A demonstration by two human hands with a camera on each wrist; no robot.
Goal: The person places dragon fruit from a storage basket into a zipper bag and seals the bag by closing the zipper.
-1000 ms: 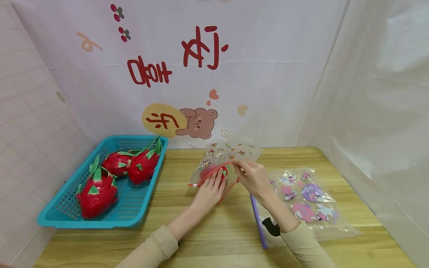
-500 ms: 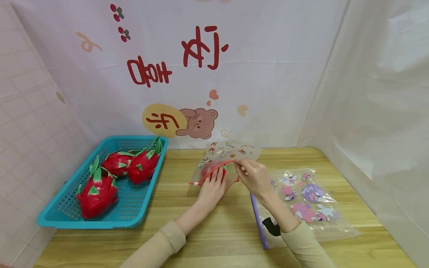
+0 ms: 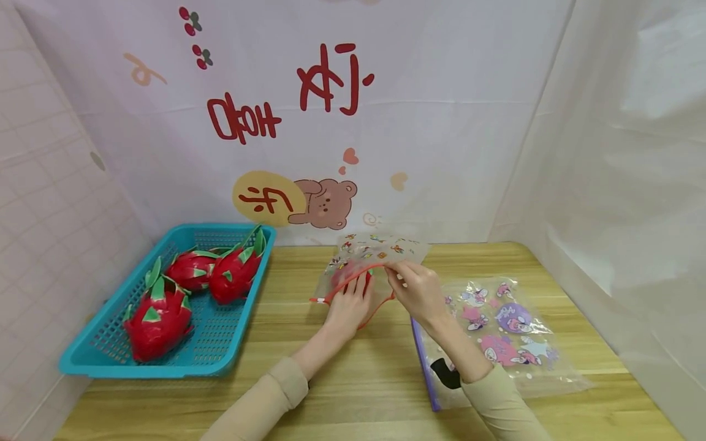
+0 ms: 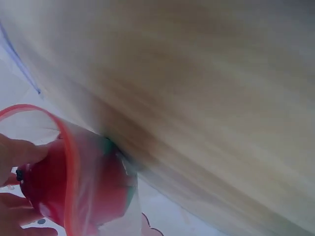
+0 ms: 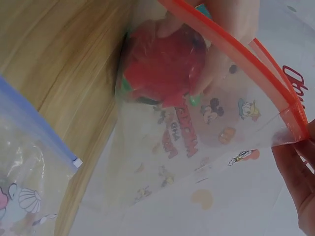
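Observation:
A clear zip bag (image 3: 410, 250) with cartoon prints and a red zip edge (image 5: 236, 54) is at the middle back of the table, its mouth held apart. My left hand (image 3: 350, 309) reaches through that mouth, thumb and fingers around the end of a red dragon fruit (image 4: 45, 182) with green scales. Seen from the right wrist, the dragon fruit (image 5: 167, 64) lies inside the clear plastic, close over the wood. My right hand (image 3: 418, 293) pinches the bag's red edge at its right corner, lifting the upper side. Its fingertips (image 5: 290, 164) show at the frame's edge.
At the left a blue plastic basket (image 3: 146, 370) holds three more dragon fruits (image 3: 160, 324). A second clear bag (image 3: 551, 383) with a purple zip (image 3: 423, 367) lies flat at the right, under my right forearm. A printed white cloth (image 3: 441, 153) hangs behind the table.
My left hand has slid slightly farther into the bag, with the dragon fruit going deeper behind the red edge. The right hand keeps its pinch in almost the same place.

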